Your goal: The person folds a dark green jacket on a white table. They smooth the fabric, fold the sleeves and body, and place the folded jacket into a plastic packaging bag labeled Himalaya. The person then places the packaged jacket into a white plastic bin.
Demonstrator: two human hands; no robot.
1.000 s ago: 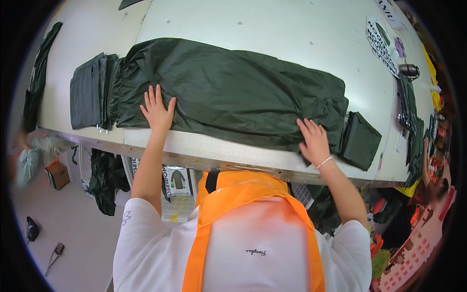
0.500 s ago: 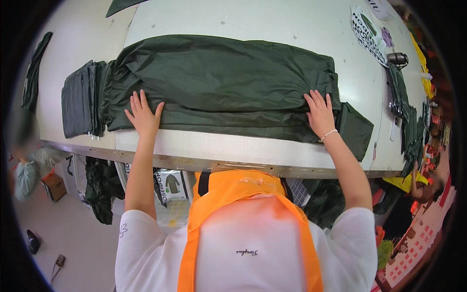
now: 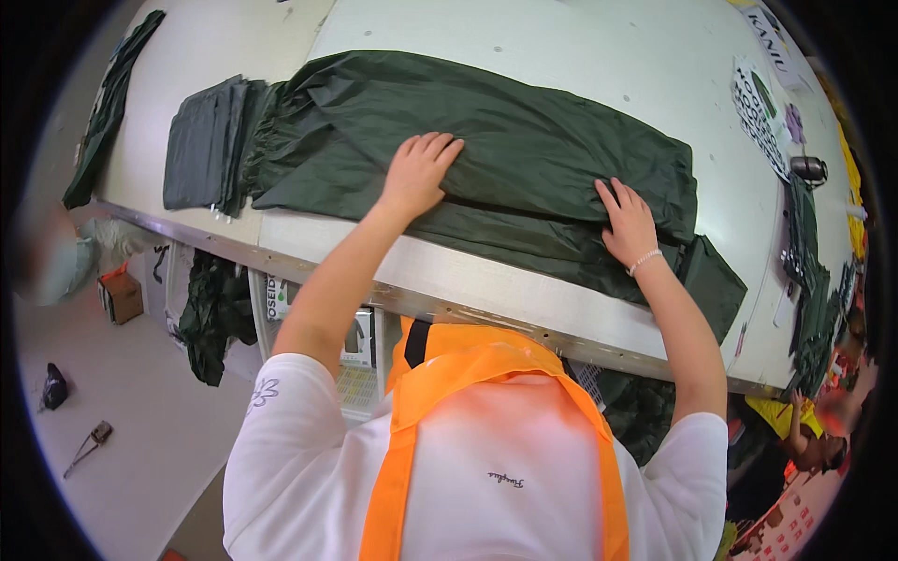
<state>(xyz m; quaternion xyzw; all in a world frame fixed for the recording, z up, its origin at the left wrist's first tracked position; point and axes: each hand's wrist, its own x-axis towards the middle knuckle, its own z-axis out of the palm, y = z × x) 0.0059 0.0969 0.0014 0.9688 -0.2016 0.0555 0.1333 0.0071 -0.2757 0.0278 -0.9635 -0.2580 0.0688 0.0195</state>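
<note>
A long, folded dark green garment (image 3: pixel 524 140) of thin, creased fabric lies across the pale worktable (image 3: pixel 402 276), its left end gathered. My left hand (image 3: pixel 420 176) rests on the middle of it, palm down, fingers slightly bent and close together. Farther right, my right hand (image 3: pixel 630 224), with a beaded bracelet at the wrist, lies flat near the garment's right end, fingers stretched out. A corner of dark green fabric (image 3: pixel 718 285) sticks out beyond that end. Neither hand visibly grips the cloth.
Against the garment's left end sits a stack of folded dark pieces (image 3: pixel 204 148). More dark fabric (image 3: pixel 114 107) hangs over the table's left edge. At the right are printed packages (image 3: pixel 760 117), a dark cylindrical object (image 3: pixel 808 169) and another person (image 3: pixel 804 435). Below the table are shelves (image 3: pixel 360 383).
My left hand has slid rightward along the garment to its middle. My right hand stays near the right end. The whole view has turned and shifted slightly.
</note>
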